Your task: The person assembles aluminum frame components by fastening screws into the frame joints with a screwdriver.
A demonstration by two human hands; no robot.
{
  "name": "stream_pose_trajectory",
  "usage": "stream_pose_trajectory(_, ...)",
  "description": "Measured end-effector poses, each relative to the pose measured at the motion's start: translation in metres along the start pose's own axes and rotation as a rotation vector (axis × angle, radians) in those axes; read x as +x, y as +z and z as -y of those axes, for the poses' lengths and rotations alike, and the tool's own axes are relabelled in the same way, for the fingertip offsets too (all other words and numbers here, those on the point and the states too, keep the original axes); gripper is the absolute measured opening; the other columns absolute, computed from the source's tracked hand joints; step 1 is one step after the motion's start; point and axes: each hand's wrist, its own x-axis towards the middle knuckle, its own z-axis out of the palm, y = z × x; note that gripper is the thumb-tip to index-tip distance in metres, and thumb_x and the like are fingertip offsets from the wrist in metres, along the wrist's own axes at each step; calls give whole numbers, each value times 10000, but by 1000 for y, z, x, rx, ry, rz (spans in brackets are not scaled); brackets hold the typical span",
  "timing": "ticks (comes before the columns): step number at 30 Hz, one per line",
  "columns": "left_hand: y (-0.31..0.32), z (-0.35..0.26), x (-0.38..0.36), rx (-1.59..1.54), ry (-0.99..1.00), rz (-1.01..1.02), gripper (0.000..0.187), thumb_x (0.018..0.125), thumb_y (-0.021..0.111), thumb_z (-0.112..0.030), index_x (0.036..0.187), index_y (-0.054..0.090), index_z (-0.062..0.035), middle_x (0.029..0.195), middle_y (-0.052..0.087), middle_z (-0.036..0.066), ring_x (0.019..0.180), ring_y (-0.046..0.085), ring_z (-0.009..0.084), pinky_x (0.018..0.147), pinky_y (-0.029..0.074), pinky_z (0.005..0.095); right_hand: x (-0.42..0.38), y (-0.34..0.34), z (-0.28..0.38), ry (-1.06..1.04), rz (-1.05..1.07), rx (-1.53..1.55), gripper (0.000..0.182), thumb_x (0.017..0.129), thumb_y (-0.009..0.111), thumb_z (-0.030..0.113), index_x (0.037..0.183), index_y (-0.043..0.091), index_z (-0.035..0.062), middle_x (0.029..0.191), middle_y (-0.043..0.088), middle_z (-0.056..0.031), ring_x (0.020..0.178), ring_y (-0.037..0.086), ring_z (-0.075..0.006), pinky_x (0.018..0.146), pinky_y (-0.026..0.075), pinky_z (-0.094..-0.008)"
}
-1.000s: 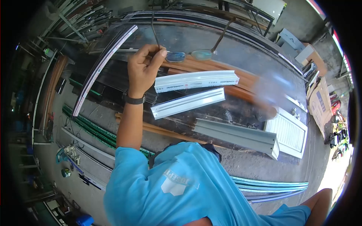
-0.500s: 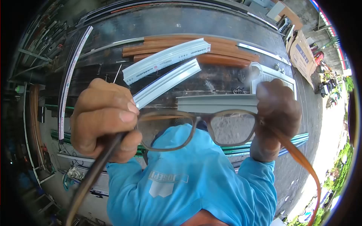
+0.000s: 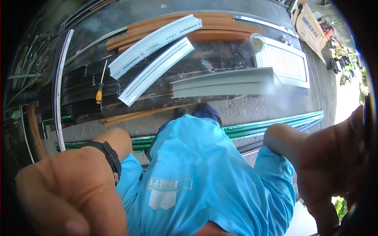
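My left hand (image 3: 67,192) is large and close to the camera at the lower left, its fingers curled in. What it holds, if anything, is hidden. A dark watch band (image 3: 104,151) circles that wrist. At the right edge, my right hand (image 3: 332,157) is raised close to the camera, in shadow. Its fingertips run into the dark border, so its grip does not show. The eyeglasses are out of sight. Beyond my hands, two pale metal profiles, one printed (image 3: 153,45) and one plain (image 3: 157,70), lie on a dark worktable (image 3: 153,92).
A yellow-handled screwdriver (image 3: 99,94) lies left of the profiles. A grey profile (image 3: 224,84), a white louvred panel (image 3: 285,63) and a clear round container (image 3: 258,42) are to the right. Brown profiles (image 3: 173,27) lie behind. Green-wrapped bars (image 3: 275,122) lie below the table.
Both hands have moved apart, and toward the camera. The eyeglasses held between them have left view. The view has shifted, and the screwdriver's yellow handle now shows.
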Motion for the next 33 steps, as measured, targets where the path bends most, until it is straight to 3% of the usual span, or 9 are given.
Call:
stream_pose_trajectory(8, 43, 30, 13, -94, 7, 26, 389, 965, 674, -413, 1178, 646, -88, 1023, 638, 75, 871, 533, 179, 699, 461, 326, -11, -56, 20, -74, -63, -227, 524, 959, 634, 492, 1330, 583, 125, 1232, 661, -110, 1123, 591, -252, 1006, 434, -494)
stream_pose_trajectory(12, 96, 68, -25, 0, -269, -18, 399, 964, 676, -393, 1167, 650, -50, 1009, 650, 93, 866, 550, 184, 704, 475, 330, -60, -118, 7, 38, -232, -355, 557, 1012, 581, 456, 1385, 533, 44, 1267, 658, -183, 1140, 620, -280, 1020, 459, -492)
stream_pose_trajectory(14, 138, 95, -57, 80, -566, 107, 561, 911, 772, -317, 1280, 571, 56, 1027, 672, 132, 916, 620, 227, 756, 496, 335, -111, -155, -18, 198, -395, -414, 505, 1047, 564, 342, 1354, 516, -55, 1297, 637, -237, 1089, 654, -274, 977, 511, -412)
stream_pose_trajectory(16, 173, 124, -88, 87, -683, 366, 699, 831, 847, -316, 1349, 532, 33, 1239, 602, 188, 1104, 587, 287, 904, 503, 391, -153, -166, -40, 537, -563, -524, 417, 1005, 649, 200, 1327, 515, -30, 1108, 653, -131, 996, 615, -175, 956, 489, -332)
stream_pose_trajectory(21, 265, 145, -100, 154, -676, 514, 1026, 687, 946, -378, 1477, 395, -25, 1313, 560, 189, 1231, 555, 335, 1044, 453, 444, -279, -204, -66, 1078, -757, -869, 642, 916, 758, 334, 1369, 458, -9, 1360, 489, -162, 1245, 485, -235, 1050, 401, -384)
stream_pose_trajectory(24, 296, 155, -102, 97, -793, 543, 1047, 649, 962, -355, 1462, 386, -33, 1363, 502, 204, 1266, 511, 380, 1055, 436, 495, -290, -225, -60, 978, -201, -822, 830, 813, 826, 410, 1420, 431, 5, 1436, 431, -192, 1345, 414, -304, 1097, 360, -455)
stream_pose_trajectory(25, 302, 157, -106, 96, -845, 552, 1025, 645, 963, -335, 1446, 397, -35, 1350, 511, 201, 1264, 515, 378, 1057, 438, 491, -284, -231, -62, 929, -20, -823, 995, 730, 869, 489, 1511, 383, 107, 1526, 424, -176, 1458, 357, -348, 1166, 310, -547)
stream_pose_trajectory(29, 308, 161, -105, 76, -883, 550, 936, 627, 957, -251, 1380, 442, -41, 1264, 568, 182, 1185, 593, 344, 999, 504, 446, -261, -237, -90, 1001, 409, -885, 1164, 535, 949, 254, 1537, 362, 167, 1570, 397, -131, 1475, 335, -377, 1248, 184, -621)
stream_pose_trajectory(33, 303, 156, -104, 90, -841, 504, 954, 600, 958, -251, 1367, 448, -6, 1240, 584, 183, 1137, 639, 322, 963, 545, 418, -264, -253, -123, 1016, 647, -838, 875, 615, 785, 14, 1430, 486, 120, 1421, 539, -123, 1396, 441, -336, 1241, 196, -611)
